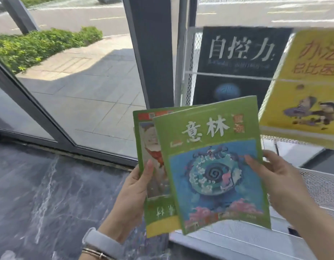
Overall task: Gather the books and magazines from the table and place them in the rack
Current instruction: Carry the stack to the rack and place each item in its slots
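I hold two green magazines in front of a white mesh rack (321, 186). The front magazine (213, 166) has a blue swirl picture on its cover; my right hand (280, 182) grips its right edge, thumb on the cover. Behind it, shifted left, the second green magazine (153, 166) is turned upside down; my left hand (132, 190) grips its left edge with the thumb on the cover. On the rack's upper shelf stand a black book (237, 61) and a yellow book (308, 81), both behind a white rail.
A dark window post (153, 53) stands just left of the rack. Glass panes on the left show paving and a hedge outside. Dark marble floor (40, 194) lies below on the left. The rack's lower mesh shelf sits under my right hand.
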`<act>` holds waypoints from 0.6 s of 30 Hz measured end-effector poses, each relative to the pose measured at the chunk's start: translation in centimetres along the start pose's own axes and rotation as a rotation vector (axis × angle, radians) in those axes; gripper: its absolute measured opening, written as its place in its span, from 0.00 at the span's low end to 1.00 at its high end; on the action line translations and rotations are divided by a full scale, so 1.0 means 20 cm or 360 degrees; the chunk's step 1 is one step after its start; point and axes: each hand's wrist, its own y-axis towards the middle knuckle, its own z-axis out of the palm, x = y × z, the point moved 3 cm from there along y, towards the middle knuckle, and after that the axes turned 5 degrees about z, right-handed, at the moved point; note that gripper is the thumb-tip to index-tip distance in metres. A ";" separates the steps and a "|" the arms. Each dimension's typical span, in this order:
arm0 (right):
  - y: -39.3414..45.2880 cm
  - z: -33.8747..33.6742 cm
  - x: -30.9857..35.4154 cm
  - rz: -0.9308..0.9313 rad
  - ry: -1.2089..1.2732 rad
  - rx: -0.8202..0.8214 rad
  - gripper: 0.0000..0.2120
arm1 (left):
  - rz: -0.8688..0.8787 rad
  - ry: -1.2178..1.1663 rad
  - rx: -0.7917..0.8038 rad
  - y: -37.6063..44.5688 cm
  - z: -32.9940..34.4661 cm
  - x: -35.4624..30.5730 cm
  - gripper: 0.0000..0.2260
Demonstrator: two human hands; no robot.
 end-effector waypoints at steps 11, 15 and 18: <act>0.17 -0.16 0.00 -0.0714 -0.0244 -0.0579 0.20 | 0.0223 0.0290 -0.0240 0.12 -0.29 0.20 0.28; 0.17 -0.16 0.02 -0.0901 -0.0288 -0.0741 0.26 | 0.0278 0.0388 -0.0334 0.10 -0.32 0.22 0.26; 0.16 -0.07 -0.06 -0.0822 0.0067 -0.0533 0.03 | 0.0327 0.0528 -0.0449 0.06 -0.34 0.23 0.12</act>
